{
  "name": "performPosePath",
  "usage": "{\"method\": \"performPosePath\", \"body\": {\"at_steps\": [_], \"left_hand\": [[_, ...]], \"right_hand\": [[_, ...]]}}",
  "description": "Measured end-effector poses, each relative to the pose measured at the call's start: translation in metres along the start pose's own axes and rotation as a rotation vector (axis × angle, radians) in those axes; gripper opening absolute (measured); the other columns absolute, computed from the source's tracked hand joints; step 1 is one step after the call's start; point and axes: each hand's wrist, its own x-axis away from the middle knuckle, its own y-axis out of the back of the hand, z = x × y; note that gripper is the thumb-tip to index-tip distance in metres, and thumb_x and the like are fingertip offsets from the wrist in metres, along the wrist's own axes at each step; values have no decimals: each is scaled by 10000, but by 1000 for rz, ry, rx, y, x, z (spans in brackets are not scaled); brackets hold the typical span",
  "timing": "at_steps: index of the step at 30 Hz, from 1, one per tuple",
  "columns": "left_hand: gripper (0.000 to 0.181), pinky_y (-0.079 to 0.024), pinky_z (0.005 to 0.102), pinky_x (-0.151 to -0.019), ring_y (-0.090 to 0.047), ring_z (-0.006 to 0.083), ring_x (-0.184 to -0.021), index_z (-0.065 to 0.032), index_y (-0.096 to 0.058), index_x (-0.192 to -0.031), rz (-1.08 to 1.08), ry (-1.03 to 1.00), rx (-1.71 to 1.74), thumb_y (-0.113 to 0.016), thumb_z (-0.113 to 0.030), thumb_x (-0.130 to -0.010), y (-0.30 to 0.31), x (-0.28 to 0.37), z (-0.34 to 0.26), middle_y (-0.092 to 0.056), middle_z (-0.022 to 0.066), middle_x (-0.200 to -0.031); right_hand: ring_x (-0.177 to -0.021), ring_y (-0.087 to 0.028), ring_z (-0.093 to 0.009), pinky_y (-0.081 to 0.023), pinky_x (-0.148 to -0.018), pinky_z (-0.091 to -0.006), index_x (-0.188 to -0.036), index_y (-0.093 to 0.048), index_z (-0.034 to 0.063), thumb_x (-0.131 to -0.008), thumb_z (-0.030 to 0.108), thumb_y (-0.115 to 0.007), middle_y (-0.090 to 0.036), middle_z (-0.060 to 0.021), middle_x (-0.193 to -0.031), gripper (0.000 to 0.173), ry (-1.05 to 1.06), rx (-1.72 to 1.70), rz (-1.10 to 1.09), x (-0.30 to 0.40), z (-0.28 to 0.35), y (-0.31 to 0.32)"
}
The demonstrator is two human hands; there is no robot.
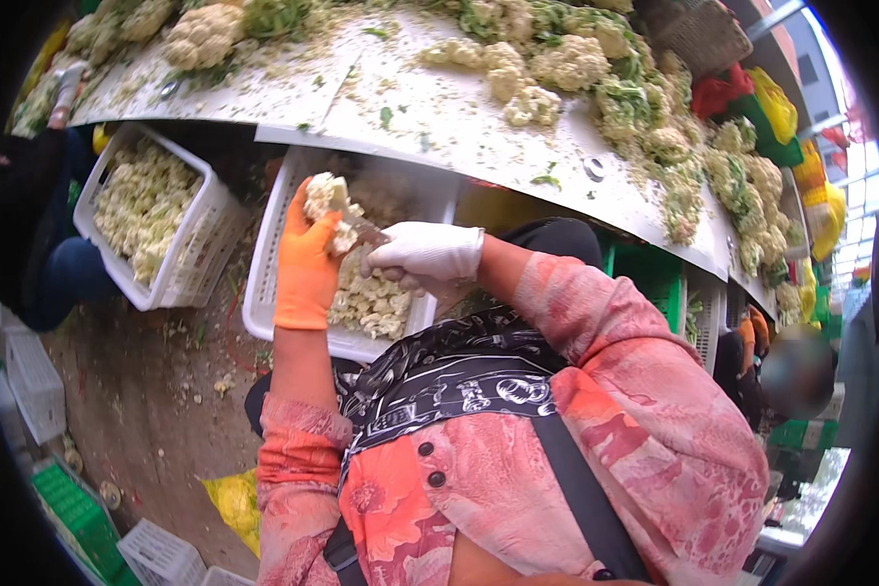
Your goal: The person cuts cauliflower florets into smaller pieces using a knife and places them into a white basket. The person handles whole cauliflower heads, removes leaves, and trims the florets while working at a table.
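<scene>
My left hand [306,271], in an orange glove, grips a piece of cauliflower [325,196] with its stem side turned to the right. In a white knit glove, my right hand [428,253] is closed around a knife, most of its handle hidden by the fingers. The knife's blade [368,231] touches or overlaps the cauliflower. Both hands are over a white plastic crate [264,308], which holds many cut florets [372,304]. The crate stands partly beneath the edge of a white table [439,139].
Whole cauliflower heads [571,62] and leafy trimmings lie along the table. A second crate of florets [146,209] stands at left, beside a seated person [73,278]. Another person [751,344] is at far right. Green crates [80,505] and a yellow bag [234,505] lie on the floor.
</scene>
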Motion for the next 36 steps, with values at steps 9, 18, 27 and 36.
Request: {"method": "performPosePath", "body": {"at_steps": [9, 18, 27, 36], "left_hand": [[499, -516, 478, -939, -541, 246, -1278, -150, -507, -1486, -202, 280, -317, -555, -344, -1029, -14, -4, -5, -509, 111, -1473], [463, -448, 361, -976, -565, 181, -1199, -140, -601, -1400, -166, 176, -460, -605, -394, -1013, -20, -25, 19, -588, 43, -1391], [401, -491, 308, -910, -608, 146, -1097, -72, -611, -1352, -189, 131, -372, -601, -314, -1032, -32, -28, 19, -628, 44, -1296], [393, -511, 276, -866, -629, 122, -1052, -70, -617, -1339, -181, 103, -396, -624, -304, -1024, -34, -28, 19, -651, 24, -1222]], "right_hand": [[-876, -709, -391, -549, -819, -471, -1003, -730, 33, -871, 198, -513, -732, -228, -927, 303, 114, 1067, -474, -3, -28, 121], [-1144, -658, -376, -511, -982, -471, -1242, -578, 56, -920, 485, -650, -656, -236, -1223, 541, -216, 970, -1446, 17, -26, 278], [-774, -663, -157, -550, -723, -303, -1229, -585, -4, -899, 388, -720, -700, -136, -1067, 530, 26, 469, -879, 32, 6, 231], [-1191, -613, -391, -490, -1029, -433, -1357, -582, 96, -888, 346, -696, -582, -220, -1322, 543, 147, 936, -1450, 1, 36, 300]]}}
